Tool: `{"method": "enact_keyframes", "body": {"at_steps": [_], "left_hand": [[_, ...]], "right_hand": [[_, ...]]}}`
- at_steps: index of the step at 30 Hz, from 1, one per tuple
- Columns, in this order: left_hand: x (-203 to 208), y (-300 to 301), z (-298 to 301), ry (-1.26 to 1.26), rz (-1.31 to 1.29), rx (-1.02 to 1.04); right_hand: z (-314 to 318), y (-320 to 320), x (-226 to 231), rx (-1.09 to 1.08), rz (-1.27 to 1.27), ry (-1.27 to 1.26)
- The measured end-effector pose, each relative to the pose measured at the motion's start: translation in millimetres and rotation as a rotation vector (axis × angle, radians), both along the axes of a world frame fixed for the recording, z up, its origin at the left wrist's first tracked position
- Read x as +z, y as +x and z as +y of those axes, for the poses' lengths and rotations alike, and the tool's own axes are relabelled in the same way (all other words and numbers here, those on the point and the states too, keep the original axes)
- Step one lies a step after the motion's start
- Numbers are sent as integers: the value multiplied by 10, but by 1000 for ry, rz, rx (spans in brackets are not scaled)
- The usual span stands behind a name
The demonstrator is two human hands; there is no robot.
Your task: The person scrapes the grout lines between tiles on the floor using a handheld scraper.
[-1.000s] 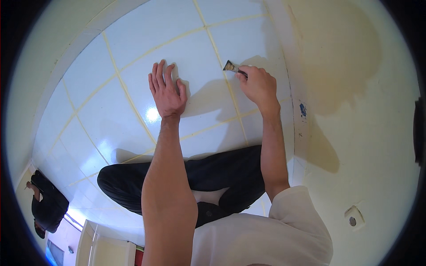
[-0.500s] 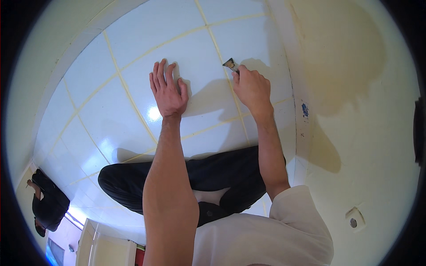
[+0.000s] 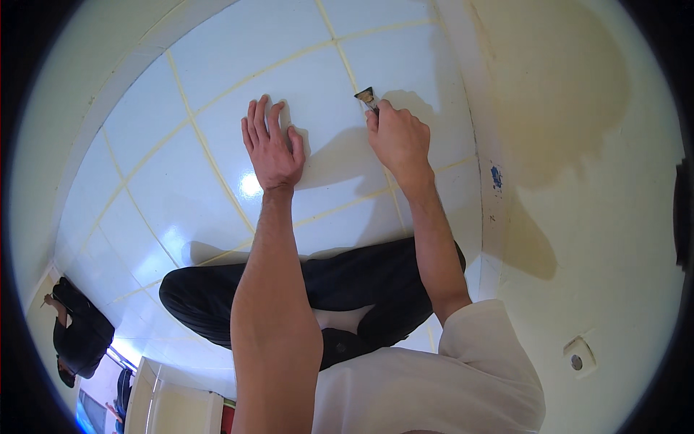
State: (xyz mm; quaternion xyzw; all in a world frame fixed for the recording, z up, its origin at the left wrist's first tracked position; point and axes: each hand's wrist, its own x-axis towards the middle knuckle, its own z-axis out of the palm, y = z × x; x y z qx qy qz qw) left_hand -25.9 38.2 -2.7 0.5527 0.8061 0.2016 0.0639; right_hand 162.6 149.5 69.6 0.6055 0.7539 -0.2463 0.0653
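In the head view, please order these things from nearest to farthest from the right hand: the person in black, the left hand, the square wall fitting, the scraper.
From the right hand:
1. scraper: in its grip
2. left hand: to its left, fingers spread
3. square wall fitting: lower right
4. person in black: far lower left

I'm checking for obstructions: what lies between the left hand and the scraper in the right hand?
In the head view, only pale floor tile, partly shadowed, shows between the left hand and the scraper.
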Motion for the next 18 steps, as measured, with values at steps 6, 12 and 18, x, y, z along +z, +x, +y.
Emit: {"method": "enact_keyframes", "body": {"at_steps": [6, 12, 18], "left_hand": [[-14, 7, 5, -2, 12, -3], [-5, 5, 2, 4, 4, -1], [-4, 22, 12, 0, -1, 1]], "right_hand": [[-22, 88, 48, 52, 28, -41], [-67, -7, 36, 54, 74, -33], [-126, -66, 20, 66, 54, -41]]}}
